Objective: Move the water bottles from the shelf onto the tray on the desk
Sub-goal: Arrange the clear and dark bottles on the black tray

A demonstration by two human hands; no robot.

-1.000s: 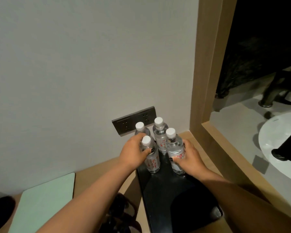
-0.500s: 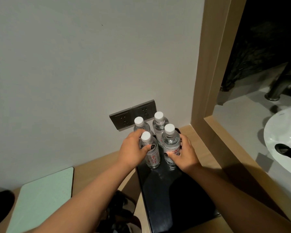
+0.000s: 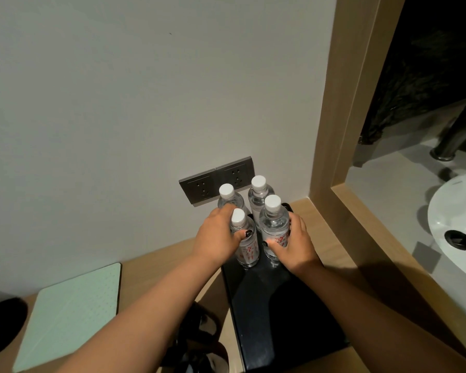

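Several clear water bottles with white caps stand upright at the far end of a black tray point(image 3: 285, 313) on the wooden desk. My left hand point(image 3: 217, 238) is wrapped around the front left bottle point(image 3: 244, 238). My right hand point(image 3: 296, 243) grips the front right bottle point(image 3: 273, 224), which has red lettering on its label. Behind them stand the rear left bottle point(image 3: 228, 196) and the rear right bottle point(image 3: 258, 193), close to the wall. All of the bottles are packed close together.
A grey double wall socket point(image 3: 199, 185) sits just behind the bottles. A pale green pad point(image 3: 70, 316) lies on the desk at left, a dark object point(image 3: 0, 324) beyond it. A wooden frame point(image 3: 331, 130) borders a white basin point(image 3: 457, 224) at right. Dark straps point(image 3: 199, 345) lie below.
Both hands have pushed their front bottles farther back on the tray, closer to the rear pair. The right bottle now stands tight against the others.
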